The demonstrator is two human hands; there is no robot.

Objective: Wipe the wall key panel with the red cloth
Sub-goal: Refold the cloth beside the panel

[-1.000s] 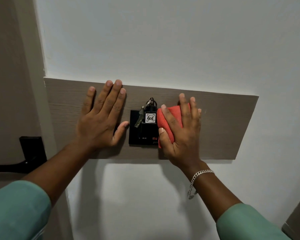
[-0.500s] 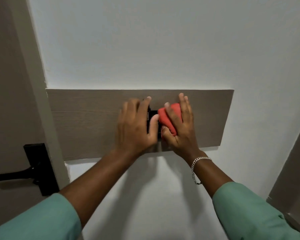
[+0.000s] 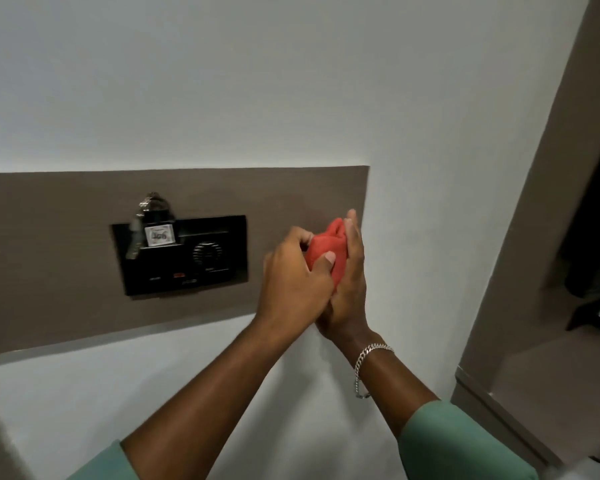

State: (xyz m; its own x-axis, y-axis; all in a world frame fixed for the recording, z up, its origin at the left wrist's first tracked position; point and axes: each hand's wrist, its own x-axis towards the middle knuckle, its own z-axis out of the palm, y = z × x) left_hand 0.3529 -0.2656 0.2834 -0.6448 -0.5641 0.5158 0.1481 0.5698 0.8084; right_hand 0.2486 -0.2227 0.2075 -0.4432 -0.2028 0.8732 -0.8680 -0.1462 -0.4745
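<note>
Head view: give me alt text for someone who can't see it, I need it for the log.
Both hands, the left hand and the right hand, bunch a red cloth between them in front of the right end of a brown wall board. Left of them, uncovered, sits the black key panel with a tagged key bunch hanging at its top left.
</note>
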